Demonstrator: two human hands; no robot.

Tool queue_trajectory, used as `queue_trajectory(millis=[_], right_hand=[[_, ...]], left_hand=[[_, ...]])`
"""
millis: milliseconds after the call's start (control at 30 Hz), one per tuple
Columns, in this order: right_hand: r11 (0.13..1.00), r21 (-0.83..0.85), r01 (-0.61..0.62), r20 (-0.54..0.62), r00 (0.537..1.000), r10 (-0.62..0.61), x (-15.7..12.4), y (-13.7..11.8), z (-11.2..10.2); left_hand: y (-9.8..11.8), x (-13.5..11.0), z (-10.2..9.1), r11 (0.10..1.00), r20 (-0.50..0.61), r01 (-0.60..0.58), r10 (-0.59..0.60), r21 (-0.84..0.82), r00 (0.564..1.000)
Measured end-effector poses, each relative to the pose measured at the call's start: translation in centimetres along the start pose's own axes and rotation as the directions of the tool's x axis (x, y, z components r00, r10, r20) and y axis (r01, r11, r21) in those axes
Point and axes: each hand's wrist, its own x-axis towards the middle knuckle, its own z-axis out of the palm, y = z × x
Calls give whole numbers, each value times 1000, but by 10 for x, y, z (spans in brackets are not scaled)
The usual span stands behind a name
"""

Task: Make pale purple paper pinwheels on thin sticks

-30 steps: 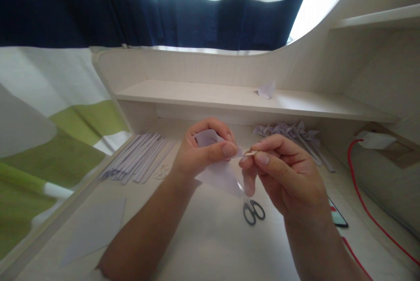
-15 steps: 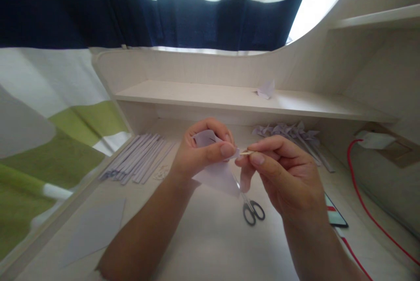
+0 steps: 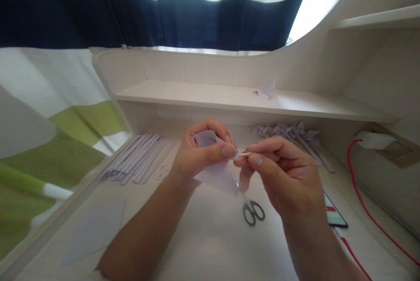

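Observation:
My left hand [image 3: 210,147] pinches a piece of pale lilac paper [image 3: 218,178], which has slits cut in it and hangs below the fingers. Between thumb and forefinger, my right hand [image 3: 284,167] grips a thin wooden toothpick [image 3: 243,154]. Its far end meets the paper at my left thumb tip; whether it pierces the paper is hidden. Below the hands lie scissors [image 3: 252,212] with black handles, their blades partly behind the paper and my fingers.
Several rolled paper sticks [image 3: 138,158] lie at the left, near small pale bits [image 3: 161,171]. A paper sheet [image 3: 95,230] is in front of them. Paper pinwheels [image 3: 288,132] are heaped at the back right. A folded paper piece [image 3: 265,89] sits on the shelf. A phone [image 3: 335,213] and red cable [image 3: 356,193] are at right.
My right hand has shifted very slightly left with the toothpick. The left hand and the paper are almost unmoved.

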Motion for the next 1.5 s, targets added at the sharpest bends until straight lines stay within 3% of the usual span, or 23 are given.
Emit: queue_trajectory(millis=[367, 700, 867, 1067, 1200, 1400, 1500], right_hand=[[1000, -14, 11, -31, 999, -11, -1, 0, 1], [983, 92, -158, 10, 987, 157, 4, -3, -2], [984, 73, -164, -20, 986, 165, 6, -1, -3], [996, 36, -81, -49, 995, 82, 8, 1, -6], [996, -89, 27, -140, 989, -39, 9, 3, -8], [860, -443, 251, -208, 905, -371, 7, 1, 1], [797, -538, 276, -201, 876, -439, 6, -3, 4]], left_hand=[[1, -3, 1, 988, -112, -15, 32, 153, 993], [1, -8, 6, 962, -171, -69, 117, 264, 978], [-1, -9, 8, 953, -215, -66, 134, 296, 968], [-5, -9, 5, 957, -242, -33, 107, 289, 964], [-6, -9, 4, 950, -226, -37, 111, 309, 968], [-1, -8, 7, 894, -223, -59, 174, 445, 959], [1, -8, 8, 870, -204, -61, 182, 488, 962]])
